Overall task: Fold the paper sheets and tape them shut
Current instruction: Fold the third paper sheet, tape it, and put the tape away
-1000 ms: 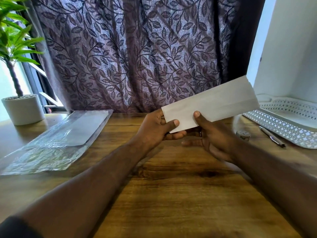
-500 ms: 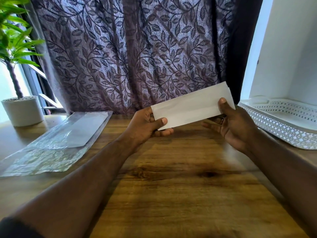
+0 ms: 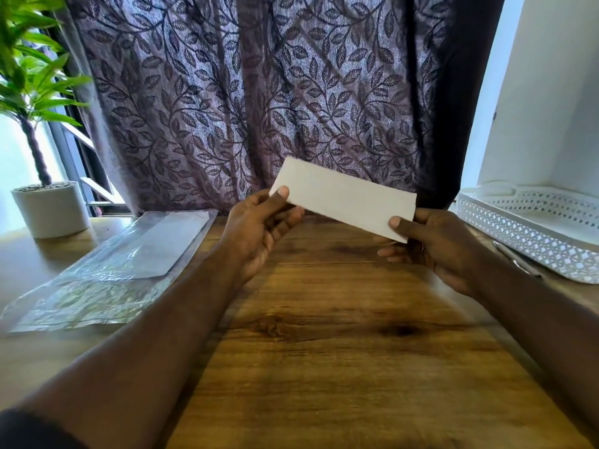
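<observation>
Flat, matte-white, oblong folded paper (image 3: 343,197)

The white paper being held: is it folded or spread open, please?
Folded: the paper is a narrow strip, held between the left hand and right hand.

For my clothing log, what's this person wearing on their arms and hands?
Both forearms are bare. A dark sleeve edge shows high on the left arm. The left hand and right hand are ungloved, no watch visible. A speck on one right finger might be a ring; too small to tell.
</observation>
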Tool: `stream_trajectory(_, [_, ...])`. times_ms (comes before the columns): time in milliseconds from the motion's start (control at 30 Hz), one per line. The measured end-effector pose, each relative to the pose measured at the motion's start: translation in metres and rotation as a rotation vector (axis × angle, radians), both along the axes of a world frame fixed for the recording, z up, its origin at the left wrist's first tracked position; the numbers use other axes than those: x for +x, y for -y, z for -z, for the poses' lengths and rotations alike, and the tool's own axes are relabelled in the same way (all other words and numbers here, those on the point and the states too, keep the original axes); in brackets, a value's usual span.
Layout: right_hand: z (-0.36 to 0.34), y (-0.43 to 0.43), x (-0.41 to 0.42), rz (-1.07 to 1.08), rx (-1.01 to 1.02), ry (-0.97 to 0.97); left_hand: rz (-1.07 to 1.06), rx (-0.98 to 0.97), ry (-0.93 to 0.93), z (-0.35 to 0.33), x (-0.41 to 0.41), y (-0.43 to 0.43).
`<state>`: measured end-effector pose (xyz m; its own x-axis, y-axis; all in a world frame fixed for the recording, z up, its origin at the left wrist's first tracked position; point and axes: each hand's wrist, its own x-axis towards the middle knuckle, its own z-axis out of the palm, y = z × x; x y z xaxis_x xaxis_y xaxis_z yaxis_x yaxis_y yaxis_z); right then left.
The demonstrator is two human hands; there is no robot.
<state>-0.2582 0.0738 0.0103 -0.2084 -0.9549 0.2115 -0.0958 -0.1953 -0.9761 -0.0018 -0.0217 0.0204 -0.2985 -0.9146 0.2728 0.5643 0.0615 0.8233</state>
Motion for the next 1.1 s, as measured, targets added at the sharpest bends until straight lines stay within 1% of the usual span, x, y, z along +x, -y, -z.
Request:
stream_trajectory(67, [0.0, -0.002, 0.01, -0.029, 0.002, -0.016, 0.051, -0.034, -0.086, -0.002, -0.006, -0.007])
stream_trajectory(100, [0.001, -0.003, 0.016, -0.04, -0.005, -0.015, 0.08, -0.059, -0.073, -0.001, -0.012, -0.013])
stream_trajectory(200, [0.001, -0.004, 0.036, -0.062, -0.055, 0.018, 0.219, -0.125, 0.101, 0.01, -0.035, -0.037])
stream_trajectory(267, [0.001, -0.004, 0.046, -0.073, -0.089, -0.001, 0.25, -0.121, 0.162, 0.017, -0.049, -0.047])
stream_trajectory(400, [0.004, -0.005, 0.052, -0.101, -0.118, -0.104, 0.156, -0.084, 0.193, 0.022, -0.056, -0.048])
stream_trajectory(467, [0.004, -0.004, 0.049, -0.094, -0.121, -0.13, 0.149, -0.032, 0.155, 0.02, -0.053, -0.046])
stream_trajectory(567, [0.001, -0.003, 0.045, -0.094, -0.121, -0.111, 0.075, 0.024, 0.079, 0.013, -0.046, -0.039])
stream_trajectory(667, [-0.001, -0.004, 0.041, -0.103, -0.124, -0.098, 0.018, 0.036, 0.024, 0.006, -0.039, -0.031])
stream_trajectory(867, [-0.002, -0.002, 0.03, -0.096, -0.108, -0.08, -0.076, 0.025, -0.015, -0.002, -0.02, -0.014])
stream_trajectory(1100, [-0.003, -0.002, 0.021, -0.095, -0.078, -0.053, -0.177, 0.014, -0.004, -0.006, -0.004, 0.0])
